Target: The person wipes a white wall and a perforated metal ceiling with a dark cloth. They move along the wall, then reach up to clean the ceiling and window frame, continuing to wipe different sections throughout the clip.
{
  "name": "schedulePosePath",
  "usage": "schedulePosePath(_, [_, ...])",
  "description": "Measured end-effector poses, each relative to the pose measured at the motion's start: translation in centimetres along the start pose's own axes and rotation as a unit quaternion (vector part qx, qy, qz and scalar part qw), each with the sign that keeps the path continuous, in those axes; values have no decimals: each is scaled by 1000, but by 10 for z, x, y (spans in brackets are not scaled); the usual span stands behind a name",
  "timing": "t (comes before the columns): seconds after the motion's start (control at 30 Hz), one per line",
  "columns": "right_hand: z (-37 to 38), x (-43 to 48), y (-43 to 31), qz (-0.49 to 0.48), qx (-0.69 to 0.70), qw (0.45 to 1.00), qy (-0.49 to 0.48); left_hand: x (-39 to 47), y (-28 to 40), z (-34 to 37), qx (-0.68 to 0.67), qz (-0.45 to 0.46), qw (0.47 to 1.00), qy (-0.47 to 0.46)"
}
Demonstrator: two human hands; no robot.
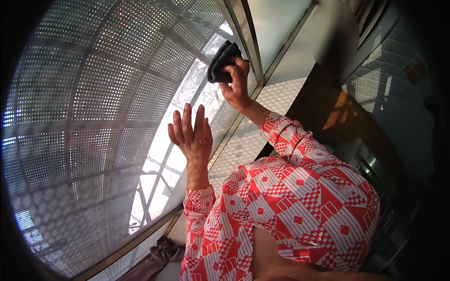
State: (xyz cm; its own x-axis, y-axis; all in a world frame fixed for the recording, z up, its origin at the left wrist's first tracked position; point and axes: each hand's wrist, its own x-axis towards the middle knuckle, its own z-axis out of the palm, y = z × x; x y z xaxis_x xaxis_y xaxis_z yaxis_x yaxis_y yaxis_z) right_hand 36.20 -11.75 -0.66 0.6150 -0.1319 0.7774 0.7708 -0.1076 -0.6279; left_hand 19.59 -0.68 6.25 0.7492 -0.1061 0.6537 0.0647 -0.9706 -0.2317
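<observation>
My right hand [239, 86] grips a folded dark cloth [222, 65] up against the window glass [219, 112], close to the upright metal frame [251, 45]. The thumb sits below the cloth and the fingers bend over its right side. Lower and to the left, my left hand [191, 138] is raised before the same window with its fingers apart and nothing in it. Whether its palm touches the glass cannot be told, since the back of the hand faces me. Beyond the glass stands a perforated metal screen [116, 73] with bars across it.
A pale windowsill [242, 140] with dotted shadows runs between my body and the glass. Gathered brownish cloth [163, 251] hangs at the lower left window edge. A blurred rounded object [334, 35] juts in at upper right, near a ribbed light surface [379, 70].
</observation>
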Motion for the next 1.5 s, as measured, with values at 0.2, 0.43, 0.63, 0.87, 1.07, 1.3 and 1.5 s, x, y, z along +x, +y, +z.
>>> schedulePosePath(0.2, [-4, -32, -36, -133, 11, 981, -138, -14, -17, 13, 181, 17, 983, 33])
schedulePosePath(0.43, [10, -3, -49, -194, -16, 980, -47, -9, -36, 22, 272, 24, 958, 92])
schedulePosePath(0.63, [-11, 24, -9, -132, -42, 990, 2, -9, -41, 16, 308, 22, 946, 99])
schedulePosePath(0.87, [-10, 41, -18, 8, 2, 997, 83, 5, -37, 16, 307, 22, 946, 101])
schedulePosePath(1.07, [0, 32, -34, -164, 28, 986, 25, 18, -27, 6, 286, 35, 953, 98])
schedulePosePath(1.3, [-17, 65, 31, 26, -34, 983, 177, 15, -6, 1, 188, 67, 979, 43])
schedulePosePath(1.5, [15, -34, -50, -97, 61, 993, 32, 16, -2, -6, 222, 71, 972, -16])
